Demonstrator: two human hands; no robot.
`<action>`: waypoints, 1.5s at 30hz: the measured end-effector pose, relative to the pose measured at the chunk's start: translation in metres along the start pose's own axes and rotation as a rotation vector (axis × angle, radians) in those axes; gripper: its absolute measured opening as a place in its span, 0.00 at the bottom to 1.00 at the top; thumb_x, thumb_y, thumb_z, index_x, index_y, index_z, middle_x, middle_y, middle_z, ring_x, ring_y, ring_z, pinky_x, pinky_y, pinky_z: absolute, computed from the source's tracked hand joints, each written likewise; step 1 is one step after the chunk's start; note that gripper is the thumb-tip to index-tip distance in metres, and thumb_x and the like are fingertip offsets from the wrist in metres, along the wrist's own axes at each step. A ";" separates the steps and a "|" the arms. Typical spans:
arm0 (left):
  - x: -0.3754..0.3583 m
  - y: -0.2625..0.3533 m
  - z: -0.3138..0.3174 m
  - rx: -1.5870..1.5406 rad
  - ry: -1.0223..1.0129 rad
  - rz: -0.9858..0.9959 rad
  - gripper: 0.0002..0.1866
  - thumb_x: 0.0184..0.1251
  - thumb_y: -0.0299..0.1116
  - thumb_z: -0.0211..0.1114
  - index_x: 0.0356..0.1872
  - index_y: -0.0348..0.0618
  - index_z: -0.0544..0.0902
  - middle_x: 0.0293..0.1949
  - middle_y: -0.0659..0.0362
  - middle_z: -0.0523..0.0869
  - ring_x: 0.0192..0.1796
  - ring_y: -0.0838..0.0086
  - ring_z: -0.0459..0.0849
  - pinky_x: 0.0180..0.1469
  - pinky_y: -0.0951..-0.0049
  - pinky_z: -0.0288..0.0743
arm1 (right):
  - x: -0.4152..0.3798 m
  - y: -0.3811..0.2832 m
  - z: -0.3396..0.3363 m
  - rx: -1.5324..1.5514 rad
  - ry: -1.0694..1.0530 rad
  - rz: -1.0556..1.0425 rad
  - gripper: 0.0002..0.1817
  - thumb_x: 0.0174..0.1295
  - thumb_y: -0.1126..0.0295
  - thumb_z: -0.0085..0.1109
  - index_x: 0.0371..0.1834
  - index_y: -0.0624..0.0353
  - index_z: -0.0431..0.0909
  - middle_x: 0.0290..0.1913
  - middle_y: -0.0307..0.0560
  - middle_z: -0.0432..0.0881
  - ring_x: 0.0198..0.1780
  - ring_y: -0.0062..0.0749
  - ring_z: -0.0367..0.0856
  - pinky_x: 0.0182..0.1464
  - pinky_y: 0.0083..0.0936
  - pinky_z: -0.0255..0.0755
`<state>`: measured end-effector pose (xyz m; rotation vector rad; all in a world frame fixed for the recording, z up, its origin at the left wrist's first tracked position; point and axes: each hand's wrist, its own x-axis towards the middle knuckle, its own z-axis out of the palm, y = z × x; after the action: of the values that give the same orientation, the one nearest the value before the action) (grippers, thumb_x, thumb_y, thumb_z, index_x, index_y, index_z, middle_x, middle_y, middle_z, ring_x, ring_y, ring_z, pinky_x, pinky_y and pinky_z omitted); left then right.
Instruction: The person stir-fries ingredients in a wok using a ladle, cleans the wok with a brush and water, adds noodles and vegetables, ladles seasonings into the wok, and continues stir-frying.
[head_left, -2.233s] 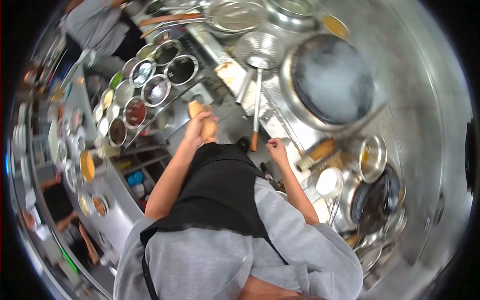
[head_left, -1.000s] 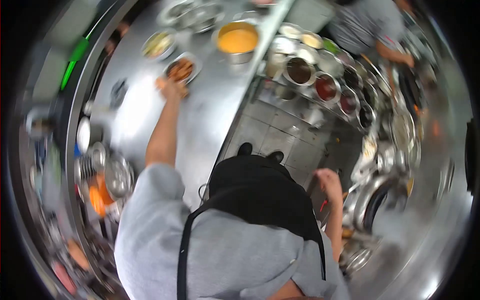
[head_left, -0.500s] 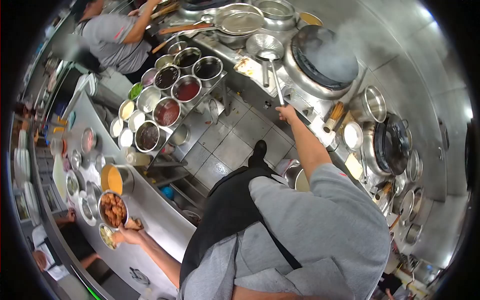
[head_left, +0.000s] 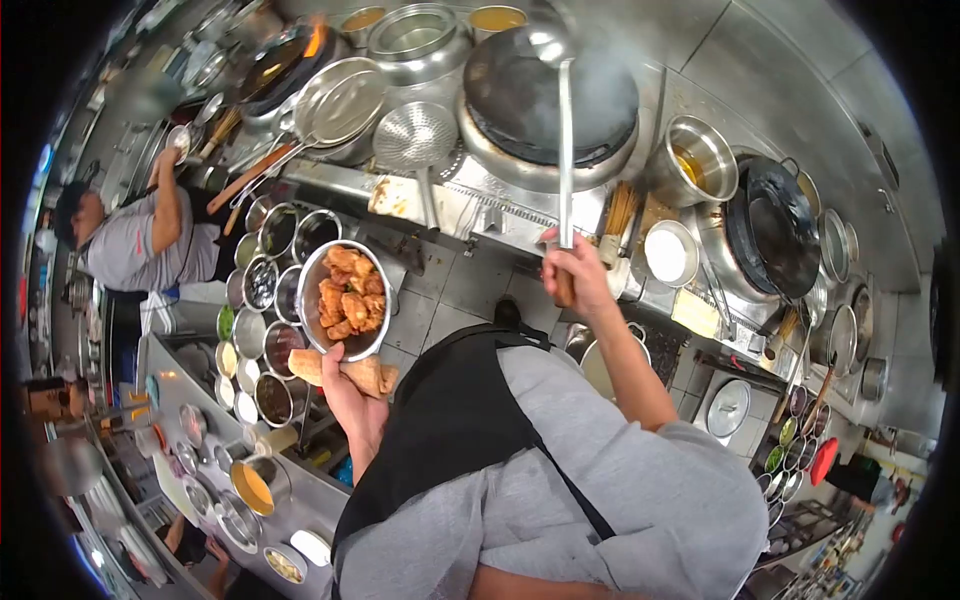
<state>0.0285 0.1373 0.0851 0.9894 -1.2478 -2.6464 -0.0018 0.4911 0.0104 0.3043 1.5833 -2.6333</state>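
Note:
My left hand (head_left: 358,408) grips a steel bowl (head_left: 309,322) from below, with a folded tan cloth (head_left: 374,377) between the palm and the bowl. Browned, fried-looking pieces of food (head_left: 350,295) fill the bowl, which is tipped slightly towards me. In my right hand (head_left: 582,282) is a long ladle (head_left: 566,160), its wooden handle end inside the closed fingers. The ladle's head reaches over a dark, smoking wok (head_left: 500,95) on the range. Left of that wok, a perforated strainer (head_left: 415,137) rests on the range's front ledge.
Several sauce and seasoning pots (head_left: 261,283) stand on my left. A steel counter (head_left: 325,502) lies behind them. To the right are a steel pot (head_left: 690,165), a white-filled bowl (head_left: 668,252) and a second wok (head_left: 785,230). Another person (head_left: 150,235) works at the far left, beside a flame.
My left hand has lifted the food bowl off the counter and brought it round towards the range. The ladle has risen from the strainer and swung over the smoking wok. My view has turned right.

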 end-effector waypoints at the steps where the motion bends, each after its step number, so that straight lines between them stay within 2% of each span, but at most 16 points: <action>1: 0.000 -0.003 0.013 0.022 -0.030 -0.038 0.19 0.66 0.32 0.64 0.56 0.38 0.75 0.46 0.58 0.85 0.46 0.69 0.86 0.48 0.66 0.81 | -0.006 -0.029 -0.007 -0.053 0.109 -0.008 0.17 0.66 0.76 0.54 0.57 0.59 0.70 0.22 0.38 0.72 0.14 0.23 0.69 0.17 0.21 0.68; 3: 0.011 -0.012 0.015 0.078 -0.119 -0.121 0.19 0.67 0.32 0.63 0.56 0.37 0.75 0.46 0.57 0.85 0.46 0.68 0.87 0.48 0.65 0.82 | -0.003 -0.045 -0.060 0.026 0.245 -0.157 0.18 0.65 0.78 0.52 0.58 0.58 0.69 0.22 0.38 0.70 0.10 0.23 0.63 0.11 0.18 0.59; 6: 0.014 -0.015 0.067 0.199 -0.115 -0.114 0.19 0.67 0.32 0.63 0.56 0.35 0.75 0.46 0.55 0.85 0.46 0.66 0.87 0.48 0.65 0.83 | -0.018 -0.099 -0.081 -0.026 0.408 -0.176 0.13 0.65 0.78 0.54 0.52 0.59 0.68 0.20 0.39 0.69 0.11 0.23 0.64 0.12 0.21 0.61; 10: 0.042 -0.026 0.122 0.288 -0.194 -0.163 0.21 0.66 0.32 0.65 0.57 0.34 0.74 0.47 0.54 0.85 0.47 0.66 0.87 0.51 0.65 0.82 | -0.023 -0.112 -0.113 -0.093 0.691 -0.099 0.12 0.65 0.76 0.56 0.50 0.61 0.69 0.20 0.38 0.71 0.12 0.24 0.67 0.13 0.21 0.62; 11: 0.055 -0.032 0.130 0.344 -0.212 -0.165 0.19 0.67 0.32 0.63 0.57 0.37 0.75 0.51 0.55 0.85 0.51 0.66 0.86 0.57 0.65 0.80 | -0.022 -0.114 -0.122 -0.110 0.743 -0.072 0.12 0.65 0.75 0.56 0.50 0.62 0.70 0.21 0.38 0.71 0.13 0.23 0.67 0.13 0.20 0.61; 18: 0.134 -0.049 0.191 0.468 -0.379 -0.181 0.17 0.65 0.28 0.64 0.53 0.33 0.77 0.47 0.54 0.85 0.49 0.67 0.86 0.54 0.66 0.81 | -0.001 -0.140 -0.172 -0.046 0.795 0.160 0.05 0.65 0.72 0.60 0.37 0.59 0.73 0.21 0.36 0.75 0.14 0.21 0.70 0.16 0.19 0.65; 19: 0.144 -0.049 0.200 0.459 -0.404 -0.133 0.15 0.64 0.28 0.65 0.50 0.32 0.78 0.44 0.55 0.85 0.46 0.67 0.87 0.50 0.67 0.84 | 0.002 -0.141 -0.172 0.028 0.828 0.171 0.06 0.68 0.71 0.59 0.35 0.57 0.73 0.21 0.34 0.74 0.14 0.20 0.69 0.15 0.18 0.64; 23: 0.185 -0.037 0.224 0.465 -0.458 -0.099 0.15 0.63 0.28 0.66 0.49 0.32 0.79 0.40 0.55 0.86 0.38 0.68 0.88 0.38 0.68 0.86 | 0.003 -0.148 -0.150 0.435 0.681 0.036 0.06 0.71 0.72 0.54 0.35 0.54 0.69 0.20 0.32 0.69 0.15 0.20 0.68 0.14 0.20 0.60; 26: 0.228 -0.037 0.236 0.444 -0.445 -0.066 0.15 0.63 0.27 0.66 0.49 0.32 0.78 0.41 0.55 0.86 0.40 0.67 0.88 0.41 0.67 0.86 | 0.000 -0.146 -0.126 0.455 0.694 -0.053 0.03 0.71 0.72 0.53 0.40 0.55 0.70 0.20 0.32 0.68 0.15 0.20 0.67 0.14 0.20 0.59; 30: 0.277 -0.041 0.266 0.383 -0.486 -0.061 0.18 0.62 0.26 0.67 0.52 0.33 0.77 0.44 0.55 0.85 0.44 0.66 0.88 0.46 0.64 0.86 | 0.000 -0.136 -0.082 0.391 0.805 -0.124 0.07 0.69 0.75 0.50 0.48 0.59 0.71 0.21 0.35 0.67 0.13 0.21 0.63 0.12 0.21 0.56; 34: 0.335 -0.069 0.318 0.533 -0.565 0.268 0.24 0.60 0.24 0.68 0.59 0.40 0.76 0.54 0.55 0.82 0.50 0.65 0.85 0.51 0.64 0.82 | 0.001 -0.120 -0.020 0.444 0.694 -0.175 0.13 0.68 0.78 0.47 0.55 0.62 0.69 0.18 0.36 0.63 0.09 0.23 0.58 0.09 0.20 0.52; 36: 0.335 -0.082 0.366 0.739 -0.689 0.581 0.30 0.54 0.25 0.72 0.61 0.41 0.76 0.51 0.55 0.82 0.50 0.68 0.83 0.54 0.68 0.77 | 0.014 -0.112 0.005 0.326 0.721 -0.072 0.16 0.68 0.78 0.46 0.58 0.63 0.69 0.18 0.36 0.63 0.08 0.23 0.58 0.09 0.20 0.54; 38: 0.350 -0.115 0.400 1.009 -0.767 1.037 0.29 0.56 0.32 0.73 0.61 0.47 0.75 0.49 0.52 0.84 0.47 0.61 0.87 0.49 0.63 0.80 | 0.034 -0.096 0.007 0.257 0.680 0.031 0.16 0.66 0.78 0.51 0.58 0.62 0.70 0.18 0.36 0.67 0.09 0.23 0.60 0.10 0.20 0.56; 40: 0.353 -0.154 0.429 1.393 -0.746 0.926 0.26 0.58 0.35 0.70 0.59 0.50 0.73 0.46 0.50 0.86 0.43 0.52 0.88 0.44 0.56 0.81 | 0.057 -0.076 0.004 0.121 0.612 0.121 0.17 0.65 0.77 0.56 0.57 0.62 0.70 0.19 0.36 0.68 0.09 0.22 0.62 0.11 0.19 0.57; 42: 0.385 -0.201 0.444 1.501 -1.114 1.331 0.22 0.58 0.34 0.68 0.54 0.49 0.72 0.44 0.50 0.86 0.40 0.49 0.88 0.39 0.51 0.82 | 0.078 -0.058 0.009 0.024 0.630 0.182 0.17 0.64 0.77 0.57 0.56 0.62 0.70 0.19 0.37 0.70 0.10 0.22 0.64 0.12 0.20 0.59; 45: 0.378 -0.214 0.473 1.598 -1.289 1.517 0.21 0.57 0.29 0.67 0.51 0.47 0.72 0.41 0.52 0.85 0.41 0.55 0.89 0.39 0.54 0.82 | 0.082 -0.046 0.007 -0.038 0.592 0.222 0.17 0.63 0.77 0.57 0.55 0.63 0.70 0.20 0.38 0.71 0.11 0.23 0.65 0.12 0.22 0.62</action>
<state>-0.4948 0.4856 -0.0442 -1.5737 -2.4282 -0.4303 -0.0897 0.5109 0.0379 1.2712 1.6012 -2.4604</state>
